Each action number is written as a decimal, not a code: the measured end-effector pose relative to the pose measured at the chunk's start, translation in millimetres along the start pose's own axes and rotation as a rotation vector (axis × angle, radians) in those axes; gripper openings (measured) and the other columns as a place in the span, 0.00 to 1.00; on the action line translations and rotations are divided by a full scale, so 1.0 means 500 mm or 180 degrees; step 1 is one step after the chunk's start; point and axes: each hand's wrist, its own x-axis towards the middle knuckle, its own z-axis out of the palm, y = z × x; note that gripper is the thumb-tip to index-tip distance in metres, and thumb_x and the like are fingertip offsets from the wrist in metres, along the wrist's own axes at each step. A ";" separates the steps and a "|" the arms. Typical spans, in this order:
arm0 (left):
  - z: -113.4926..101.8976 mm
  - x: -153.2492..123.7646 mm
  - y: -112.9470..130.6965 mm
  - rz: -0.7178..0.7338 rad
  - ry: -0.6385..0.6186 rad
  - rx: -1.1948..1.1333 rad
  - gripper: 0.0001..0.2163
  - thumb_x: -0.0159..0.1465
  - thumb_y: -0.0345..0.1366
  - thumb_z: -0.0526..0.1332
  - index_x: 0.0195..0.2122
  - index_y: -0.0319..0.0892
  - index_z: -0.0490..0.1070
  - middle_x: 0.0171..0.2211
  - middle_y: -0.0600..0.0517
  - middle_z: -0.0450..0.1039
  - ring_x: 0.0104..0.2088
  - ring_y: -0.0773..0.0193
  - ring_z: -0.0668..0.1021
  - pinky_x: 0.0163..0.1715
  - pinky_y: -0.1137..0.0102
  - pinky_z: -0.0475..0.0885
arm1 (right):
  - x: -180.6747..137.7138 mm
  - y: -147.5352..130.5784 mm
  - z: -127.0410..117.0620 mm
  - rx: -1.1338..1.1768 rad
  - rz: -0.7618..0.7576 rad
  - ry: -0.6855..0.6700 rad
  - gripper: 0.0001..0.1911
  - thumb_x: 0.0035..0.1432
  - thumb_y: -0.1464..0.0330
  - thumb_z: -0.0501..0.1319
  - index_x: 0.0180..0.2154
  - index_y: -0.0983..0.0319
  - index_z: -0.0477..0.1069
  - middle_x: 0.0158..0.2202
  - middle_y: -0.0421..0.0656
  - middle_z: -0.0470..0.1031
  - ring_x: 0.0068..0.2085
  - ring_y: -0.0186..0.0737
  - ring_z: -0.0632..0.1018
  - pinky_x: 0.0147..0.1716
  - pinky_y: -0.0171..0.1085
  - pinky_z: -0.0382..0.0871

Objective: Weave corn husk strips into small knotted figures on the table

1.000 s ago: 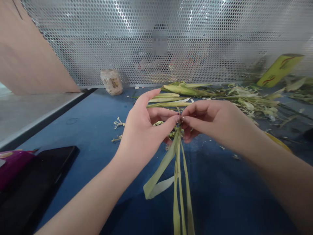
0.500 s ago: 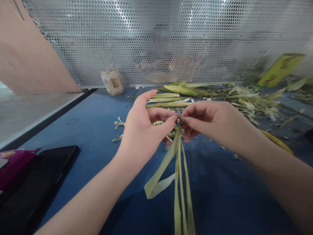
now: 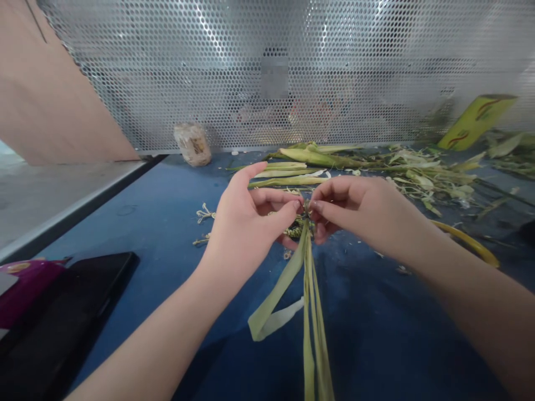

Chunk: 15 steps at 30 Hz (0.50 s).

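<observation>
My left hand [image 3: 254, 214] and my right hand [image 3: 359, 209] meet at the middle of the table, thumbs and fingertips pinching the top of a bundle of long green leaf strips [image 3: 309, 278]. The strips look gathered at a small dark knot between the fingers, though the fingertips partly hide it. Below, several narrow strips hang toward me, while one wider strip folds back on itself at the left. Beneath the fingers lies a plaited green piece [image 3: 295, 229], mostly covered. Thin looped ends [image 3: 204, 213] stick out left of my left hand.
Flat leaf strips [image 3: 288, 181] and a leafy stalk [image 3: 309, 155] lie behind the hands. Leaf scraps [image 3: 430, 172] and a yellow-green box [image 3: 476, 121] are at right. A black phone-like slab [image 3: 75, 312] and purple packet [image 3: 33, 289] sit left. A perforated metal panel [image 3: 159, 72] rises behind.
The narrow hanging strips have drawn closer together and shifted slightly. My fingertips have moved a little at the knot, and both hands keep their pinch. The view has tipped slightly.
</observation>
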 end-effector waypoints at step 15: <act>-0.011 0.012 -0.011 -0.0022 -0.0070 0.0356 0.27 0.50 0.30 0.62 0.50 0.39 0.55 0.27 0.51 0.74 0.29 0.61 0.75 0.13 0.74 0.72 | 0.009 0.020 0.015 -0.0195 -0.0006 -0.0062 0.04 0.52 0.67 0.57 0.32 0.61 0.66 0.25 0.38 0.72 0.19 0.28 0.72 0.18 0.29 0.67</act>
